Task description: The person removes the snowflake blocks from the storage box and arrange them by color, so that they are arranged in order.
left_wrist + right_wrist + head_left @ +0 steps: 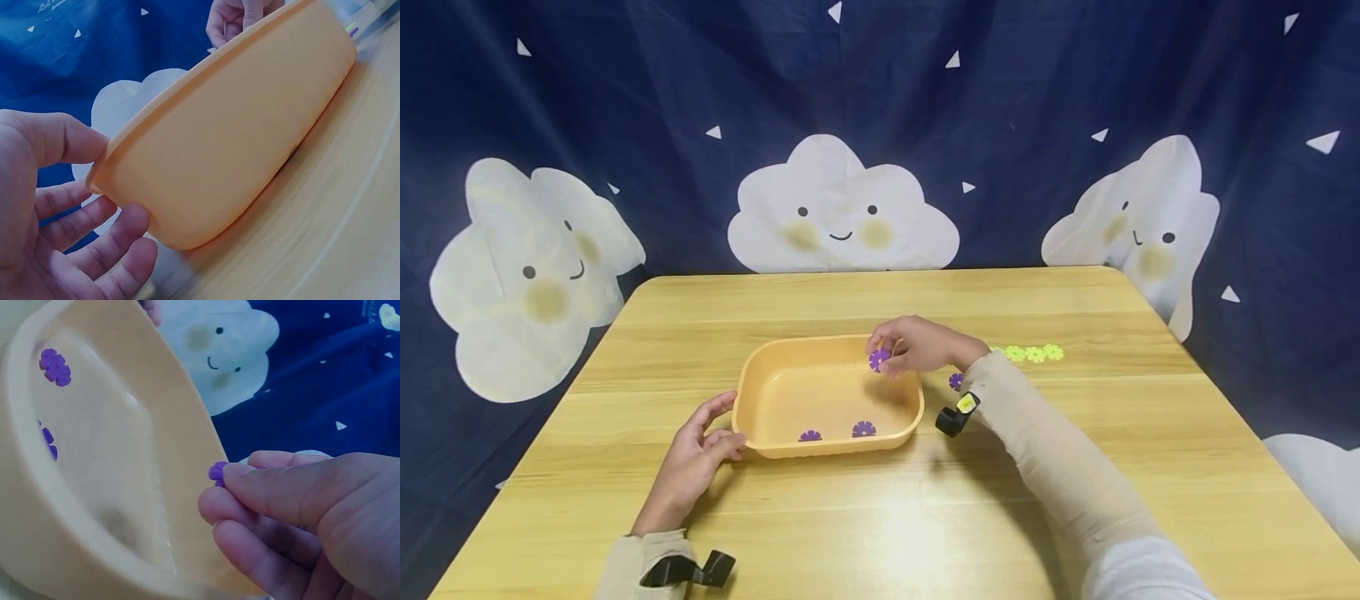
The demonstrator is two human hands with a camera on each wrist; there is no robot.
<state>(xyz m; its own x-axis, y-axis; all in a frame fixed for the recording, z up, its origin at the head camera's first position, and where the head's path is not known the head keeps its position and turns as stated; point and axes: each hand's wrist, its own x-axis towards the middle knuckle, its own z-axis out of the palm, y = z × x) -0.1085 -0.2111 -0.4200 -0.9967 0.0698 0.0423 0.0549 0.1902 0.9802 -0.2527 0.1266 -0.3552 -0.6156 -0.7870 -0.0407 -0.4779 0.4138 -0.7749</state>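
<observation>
An orange-yellow plastic basin (820, 392) stands on the wooden table. My left hand (696, 454) holds its left end, thumb at the rim and fingertips against the outer wall, as the left wrist view shows. Over the basin's far right part, my right hand (921, 343) pinches a purple flower-shaped plastic disc (879, 360) between thumb and fingers. In the right wrist view only a bit of this purple disc (217, 472) shows past the thumb. Two more purple discs (863, 428) lie inside the basin near its front wall, partly hidden by the rim in the head view.
Right of the basin, another purple disc (956, 381) lies beside my right wrist. Farther right is a row of several yellow-green discs (1034, 354), its left end covered by my sleeve. A dark blue curtain (1000, 100) with clouds hangs behind the table (820, 533).
</observation>
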